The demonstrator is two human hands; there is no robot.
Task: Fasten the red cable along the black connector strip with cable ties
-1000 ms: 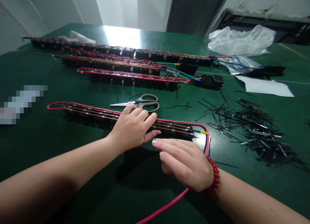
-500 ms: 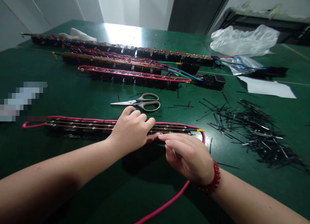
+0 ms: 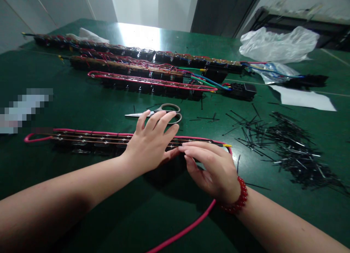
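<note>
A long black strip assembly (image 3: 104, 140) lies across the table before me, with thin copper-coloured rods along its top. A red cable (image 3: 82, 131) runs along its far side, loops at the left end and bends at the right end towards me. My left hand (image 3: 151, 141) rests over the strip's middle, fingers spread, its thumb reaching towards my right fingertips. My right hand (image 3: 212, 167) is at the strip's near edge, fingertips closed together; whatever they pinch is too small to make out. Grey-handled scissors (image 3: 175, 121) lie just beyond my left fingers, partly covered by them.
Loose black cable ties (image 3: 298, 151) are heaped on the right. Further back lie several similar wired strips (image 3: 153, 83), a black connector block (image 3: 243, 91), a white paper (image 3: 304, 98) and a clear plastic bag (image 3: 279, 45). A blurred patch (image 3: 26, 109) is on the left.
My left fingers have stretched out and spread, now reaching over the scissors' handles. My right hand has shifted slightly up and left, its fingertips still together at the strip.
</note>
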